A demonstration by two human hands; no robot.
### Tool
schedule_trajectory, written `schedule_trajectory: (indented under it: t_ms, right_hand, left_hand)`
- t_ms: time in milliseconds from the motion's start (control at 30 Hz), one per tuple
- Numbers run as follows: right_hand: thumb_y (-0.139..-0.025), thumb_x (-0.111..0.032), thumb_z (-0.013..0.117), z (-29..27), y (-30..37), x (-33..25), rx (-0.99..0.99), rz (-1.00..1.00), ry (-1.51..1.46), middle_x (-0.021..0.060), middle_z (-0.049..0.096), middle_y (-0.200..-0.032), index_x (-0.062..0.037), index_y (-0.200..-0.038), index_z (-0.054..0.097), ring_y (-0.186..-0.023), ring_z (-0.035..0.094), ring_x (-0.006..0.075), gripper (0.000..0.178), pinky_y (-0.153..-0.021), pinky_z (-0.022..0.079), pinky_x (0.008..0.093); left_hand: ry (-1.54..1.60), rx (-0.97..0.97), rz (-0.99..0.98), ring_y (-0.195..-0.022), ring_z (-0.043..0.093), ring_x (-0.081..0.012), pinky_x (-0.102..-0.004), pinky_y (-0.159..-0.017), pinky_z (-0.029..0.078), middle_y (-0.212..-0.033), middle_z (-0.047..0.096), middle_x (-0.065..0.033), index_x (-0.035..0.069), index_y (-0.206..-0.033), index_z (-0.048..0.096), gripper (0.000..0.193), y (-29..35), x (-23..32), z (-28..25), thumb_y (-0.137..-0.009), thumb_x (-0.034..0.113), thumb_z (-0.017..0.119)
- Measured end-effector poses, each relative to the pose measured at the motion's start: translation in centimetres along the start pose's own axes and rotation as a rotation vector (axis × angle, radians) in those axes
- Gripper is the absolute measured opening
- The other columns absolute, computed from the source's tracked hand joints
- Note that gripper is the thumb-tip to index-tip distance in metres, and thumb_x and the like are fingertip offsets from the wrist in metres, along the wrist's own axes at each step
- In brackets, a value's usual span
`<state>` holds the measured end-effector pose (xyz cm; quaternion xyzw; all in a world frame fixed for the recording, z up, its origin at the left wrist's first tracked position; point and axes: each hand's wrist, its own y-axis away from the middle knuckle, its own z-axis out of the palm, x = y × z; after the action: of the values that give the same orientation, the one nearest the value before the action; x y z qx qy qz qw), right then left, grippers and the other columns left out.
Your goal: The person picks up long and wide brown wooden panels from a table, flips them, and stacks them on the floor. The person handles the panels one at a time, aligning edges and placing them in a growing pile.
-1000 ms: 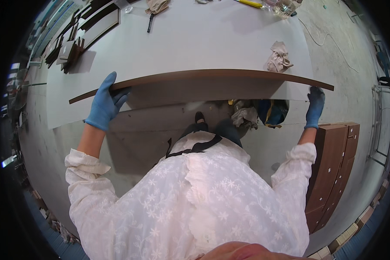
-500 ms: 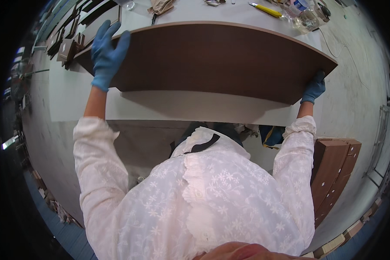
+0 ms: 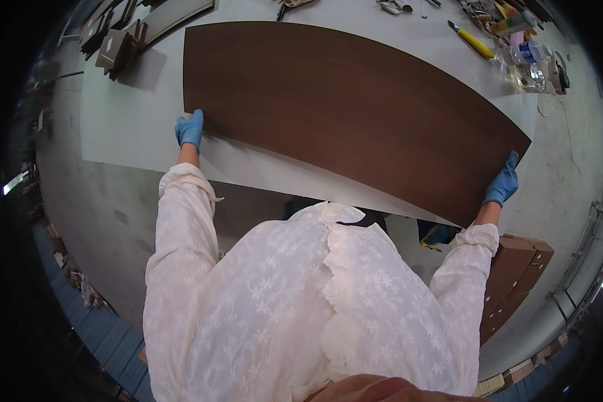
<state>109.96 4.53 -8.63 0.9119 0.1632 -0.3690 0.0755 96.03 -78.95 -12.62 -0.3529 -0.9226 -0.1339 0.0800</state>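
Note:
A long dark-brown wooden board (image 3: 342, 100) lies slanted over the white tabletop, its right end nearer to me and reaching past the table's front edge. My left hand (image 3: 189, 130), in a blue glove, grips the board's near left corner. At the right end, my right hand (image 3: 502, 182), also gloved in blue, is closed around the board's short edge. The fingertips under the board are hidden from view on both sides.
Brown panel pieces (image 3: 122, 50) are stacked at the far left of the white table (image 3: 134, 127). A yellow utility knife (image 3: 472, 40) and a clear plastic bottle (image 3: 528, 77) lie at the far right. Brown boxes (image 3: 512, 281) stand on the floor to the right.
The board has turned, its left end farther from me and its right end nearer, and its broad face shows more. My left hand has gone from open fingers to gripping the near corner.

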Motion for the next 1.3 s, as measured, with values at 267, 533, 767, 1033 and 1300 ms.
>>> schedule_trajectory:
  t_ms: [267,533,767,1033,1300]
  right_hand:
    - [-0.095,-0.071,0.056,-4.0,2.5,-2.1,0.109,0.050,-0.160,0.0109,0.073,-0.093,0.0087,-0.102,0.074,-0.080,0.062,0.0200,0.082,-0.075,0.053,0.0334]
    - [-0.092,-0.061,0.069,-6.0,6.7,-5.7,0.078,0.056,-0.254,0.0064,0.070,-0.085,0.0061,-0.086,0.073,-0.073,0.058,0.0162,0.068,-0.069,0.051,0.0324]
    - [-0.092,-0.058,0.072,-5.2,6.7,-3.9,-0.061,0.115,-0.235,0.0007,0.056,-0.071,-0.0002,-0.072,0.065,-0.065,0.046,0.0141,0.062,-0.063,0.046,0.0323]
    - [-0.097,-0.046,0.070,-3.0,4.2,0.9,-0.200,0.149,-0.346,-0.0026,0.055,-0.069,-0.0018,-0.076,0.071,-0.062,0.043,0.0097,0.049,-0.056,0.039,0.0299]
    - [-0.095,-0.057,0.068,-1.9,4.2,-0.7,-0.167,0.034,-0.245,0.0004,0.052,-0.063,0.0004,-0.065,0.060,-0.059,0.040,0.0135,0.065,-0.055,0.039,0.0354]
  left_hand:
    - [0.455,0.100,0.557,-0.131,0.050,-0.0466,-0.0473,-0.110,0.042,-0.140,0.051,-0.0355,-0.012,-0.134,0.054,0.081,1.9,11.5,-2.0,-0.084,0.048,0.075]
    - [0.137,0.131,0.917,-0.150,0.018,-0.0524,-0.0646,-0.122,0.012,-0.161,0.025,-0.0334,-0.003,-0.153,0.037,0.094,13.1,19.3,0.0,-0.091,0.065,0.059]
    - [0.332,-0.199,1.284,-0.152,0.023,-0.0456,-0.0568,-0.124,0.017,-0.162,0.030,-0.0270,0.006,-0.154,0.041,0.084,27.4,14.0,1.8,-0.088,0.051,0.067]
    - [0.538,0.197,-0.053,-0.134,0.047,-0.0396,-0.0478,-0.108,0.041,-0.151,0.039,-0.0311,-0.014,-0.142,0.038,0.089,20.1,-1.0,4.8,-0.083,0.038,0.080]
    - [1.146,-0.181,-0.411,-0.117,0.057,-0.0272,-0.0427,-0.101,0.047,-0.135,0.058,-0.0151,-0.005,-0.140,0.046,0.069,17.2,-2.2,5.7,-0.090,0.030,0.079]
